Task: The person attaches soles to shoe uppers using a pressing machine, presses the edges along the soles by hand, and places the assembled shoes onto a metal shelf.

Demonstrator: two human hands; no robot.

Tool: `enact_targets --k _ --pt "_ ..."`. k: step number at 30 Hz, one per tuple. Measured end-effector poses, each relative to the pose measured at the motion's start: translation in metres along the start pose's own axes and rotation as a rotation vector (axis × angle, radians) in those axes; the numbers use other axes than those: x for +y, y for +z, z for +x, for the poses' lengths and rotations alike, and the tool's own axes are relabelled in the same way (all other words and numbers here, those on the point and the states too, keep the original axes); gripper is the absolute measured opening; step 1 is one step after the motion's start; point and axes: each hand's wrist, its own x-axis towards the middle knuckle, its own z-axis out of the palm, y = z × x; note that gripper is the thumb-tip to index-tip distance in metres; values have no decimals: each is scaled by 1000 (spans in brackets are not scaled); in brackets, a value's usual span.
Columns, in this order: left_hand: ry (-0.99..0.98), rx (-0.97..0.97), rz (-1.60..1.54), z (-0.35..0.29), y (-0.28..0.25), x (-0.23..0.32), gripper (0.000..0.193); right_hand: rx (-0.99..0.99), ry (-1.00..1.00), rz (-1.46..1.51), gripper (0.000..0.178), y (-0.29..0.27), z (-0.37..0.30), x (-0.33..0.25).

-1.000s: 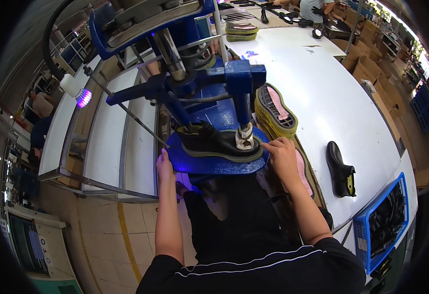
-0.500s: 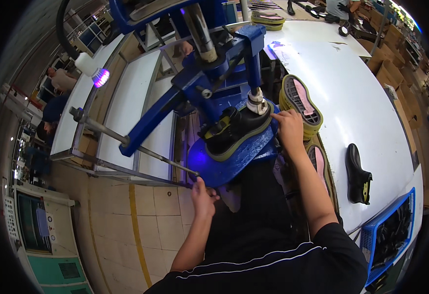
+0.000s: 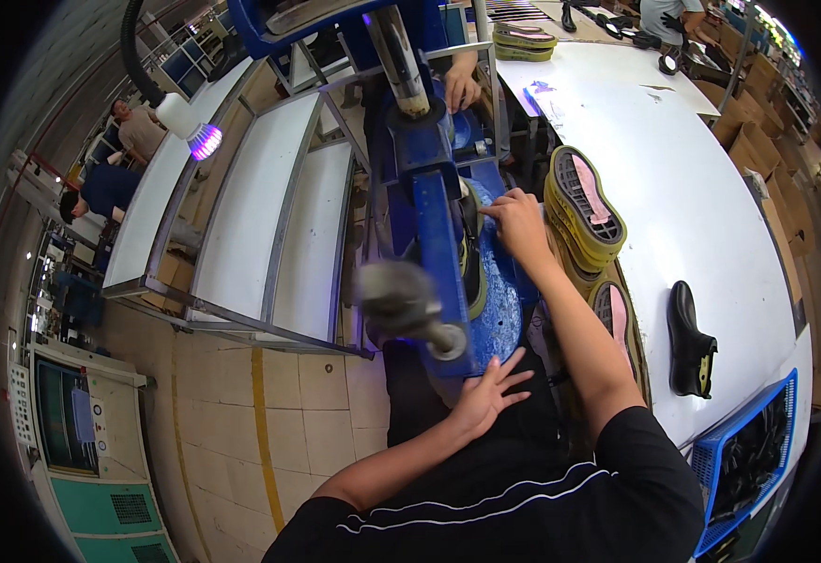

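A black shoe (image 3: pixel 473 274) with an olive-green sole lies on the round blue plate (image 3: pixel 502 319) of a press, mostly hidden behind the blue swing arm (image 3: pixel 442 253). My right hand (image 3: pixel 521 228) is at the shoe's right edge, its fingers curled and a fingertip touching it. My left hand (image 3: pixel 487 402) is open, fingers spread, at the near end of the swing arm; whether the palm presses on it I cannot tell. A dark knob on a metal rod (image 3: pixel 396 298) sticks out from the arm's near end, blurred by motion.
Stacked olive soles (image 3: pixel 587 202) with pink patches stand right of the press. A black ankle boot (image 3: pixel 690 338) and a blue basket (image 3: pixel 708 469) of dark pieces sit on the white table (image 3: pixel 654 178). A lamp (image 3: pixel 194 131) hangs left; another person's hand (image 3: pixel 462 86) shows behind the press.
The swing arm has turned from the left to in front of me, now covering much of the shoe. My left hand has moved right with it and spread its fingers; my right stays by the shoe.
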Motion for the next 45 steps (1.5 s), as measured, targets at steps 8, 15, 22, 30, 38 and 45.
enact_targets --k 8,15,22,30,38,45 --pt "-137 -130 4 19 0 -12 53 -66 47 139 33 -11 -10 -23" --pt "-151 -169 75 22 -7 -11 55 -124 95 240 29 -22 -27 -30" --pt "-136 -171 105 22 -8 -12 53 -118 98 280 30 -52 -42 -49" --pt "-128 -176 102 21 -14 -15 56 -41 228 203 32 -91 -73 -101" --pt "-115 -127 54 29 -21 -27 44 -62 131 -39 31 -90 -102 -129" --pt "-56 -173 63 34 -27 -35 52 -79 188 15 33 -105 -103 -146"
